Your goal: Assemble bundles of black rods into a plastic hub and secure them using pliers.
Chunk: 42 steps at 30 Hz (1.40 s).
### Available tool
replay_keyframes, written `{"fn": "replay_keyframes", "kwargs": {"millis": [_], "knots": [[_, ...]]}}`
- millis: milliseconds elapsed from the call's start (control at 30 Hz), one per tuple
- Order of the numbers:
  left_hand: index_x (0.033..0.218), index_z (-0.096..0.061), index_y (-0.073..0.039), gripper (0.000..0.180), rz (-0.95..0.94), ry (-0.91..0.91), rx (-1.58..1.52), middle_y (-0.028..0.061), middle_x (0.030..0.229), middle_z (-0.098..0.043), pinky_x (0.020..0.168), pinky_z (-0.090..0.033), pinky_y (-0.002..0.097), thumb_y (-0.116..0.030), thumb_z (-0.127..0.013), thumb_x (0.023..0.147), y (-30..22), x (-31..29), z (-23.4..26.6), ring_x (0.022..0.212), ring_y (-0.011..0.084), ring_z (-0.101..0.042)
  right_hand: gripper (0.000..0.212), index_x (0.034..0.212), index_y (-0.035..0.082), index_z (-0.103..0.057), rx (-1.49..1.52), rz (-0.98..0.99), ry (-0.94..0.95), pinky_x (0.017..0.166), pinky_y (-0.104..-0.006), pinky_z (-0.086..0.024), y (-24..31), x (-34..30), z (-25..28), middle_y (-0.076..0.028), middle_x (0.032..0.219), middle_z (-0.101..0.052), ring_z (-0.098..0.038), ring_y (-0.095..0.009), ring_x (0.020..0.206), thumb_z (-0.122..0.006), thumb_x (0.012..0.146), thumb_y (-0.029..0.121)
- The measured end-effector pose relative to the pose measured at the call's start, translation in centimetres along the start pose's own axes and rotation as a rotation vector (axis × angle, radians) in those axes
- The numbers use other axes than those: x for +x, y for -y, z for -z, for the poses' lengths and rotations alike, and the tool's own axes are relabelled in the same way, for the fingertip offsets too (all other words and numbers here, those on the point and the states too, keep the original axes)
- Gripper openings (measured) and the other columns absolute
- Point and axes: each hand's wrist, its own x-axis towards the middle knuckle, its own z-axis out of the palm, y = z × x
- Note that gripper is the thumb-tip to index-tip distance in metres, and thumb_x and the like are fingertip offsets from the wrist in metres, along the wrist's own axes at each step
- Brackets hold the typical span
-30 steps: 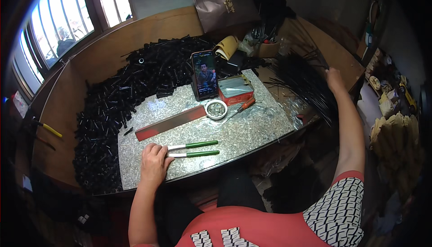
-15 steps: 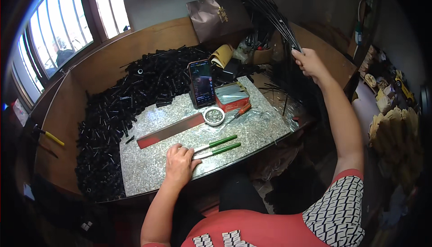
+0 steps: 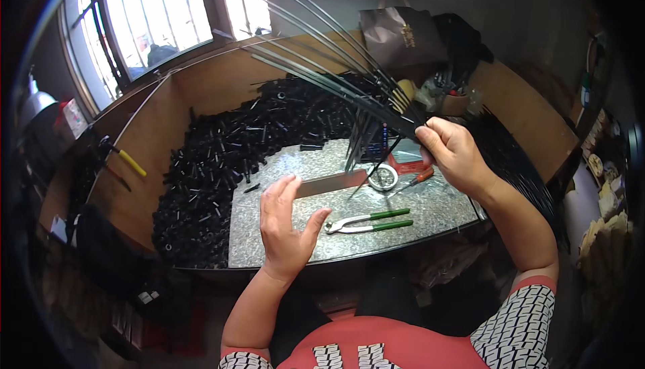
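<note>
My right hand is closed round one end of a bundle of long, thin black rods. The rods fan out to the upper left, above the speckled board. My left hand is raised over the board, fingers up and thumb spread, holding nothing. Beside its thumb lie pincers with green handles. A flat metal bar with a red end lies behind them. Farther right are a white bowl of small metal bits and a screwdriver. The rods partly hide a phone and a red box.
Wooden walls enclose a heap of short black parts left of and behind the board. More long black rods lie at the right. A dark bag stands at the back. A yellow-handled hammer hangs outside the left wall.
My right hand has brought the rods from the far right to over the board. My left hand has let go of the pincers and risen, fingers spread. The view has turned left.
</note>
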Motion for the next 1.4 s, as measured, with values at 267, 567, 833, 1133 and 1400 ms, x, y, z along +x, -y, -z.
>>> {"fn": "replay_keyframes", "kwargs": {"millis": [267,567,833,1133,1400], "knots": [[0.101,-0.06,0.0,0.031,0.21,-0.057,-0.152,0.0128,0.097,-0.062,0.069,-0.047,0.0315,-0.019,-0.074,0.08,1.3,-0.1,3.0,0.082,0.023,-0.058,0.018,0.077,-0.002,-0.056,-0.091,0.2,0.07,0.05,-0.0282,-0.042,2.0,0.7,-4.2,-0.01,0.059,-0.057,-0.056,-0.016,0.051,-0.056,0.092,0.009],[0.102,-0.053,-0.004,0.036,0.31,-0.248,-0.224,0.003,0.093,-0.053,0.075,-0.042,0.0255,-0.025,-0.074,0.082,2.3,-0.4,3.5,0.086,0.011,-0.05,0.022,0.077,-0.003,-0.056,-0.088,0.129,0.128,0.051,-0.0301,-0.044,3.2,0.5,-5.3,-0.012,0.06,-0.059,-0.057,-0.016,0.053,-0.06,0.091,0.014],[0.127,-0.044,0.001,0.07,0.337,-0.051,-0.167,0.0135,0.123,-0.053,0.091,-0.041,0.0339,-0.031,-0.079,0.075,1.7,-0.5,3.7,0.113,0.0221,-0.05,0.018,0.079,-0.001,-0.057,0.047,0.06,0.19,0.053,-0.0232,-0.042,2.5,0.1,-6.2,-0.003,0.064,-0.059,-0.053,-0.006,0.059,-0.063,0.089,0.013],[0.145,-0.003,0.002,0.121,0.384,0.173,-0.248,0.0205,0.141,-0.032,0.104,-0.037,0.0365,-0.021,-0.089,0.062,0.1,-0.4,0.0,0.128,0.028,-0.041,0.018,0.093,-0.001,-0.06,0.05,0.195,0.35,0.055,-0.0264,-0.042,4.2,-0.7,-9.3,-0.004,0.066,-0.055,-0.048,-0.008,0.061,-0.069,0.084,0.011],[0.117,-0.05,0.002,0.031,0.428,-0.369,-0.572,0.0081,0.093,-0.065,0.082,-0.05,0.0283,0.008,-0.055,0.087,2.8,2.1,1.4,0.088,0.015,-0.061,0.024,0.102,0.001,-0.058,0.138,0.167,0.488,0.056,-0.0286,-0.042,4.2,-3.3,-9.4,-0.004,0.068,-0.054,-0.049,-0.01,0.059,-0.067,0.085,0.015]]}}
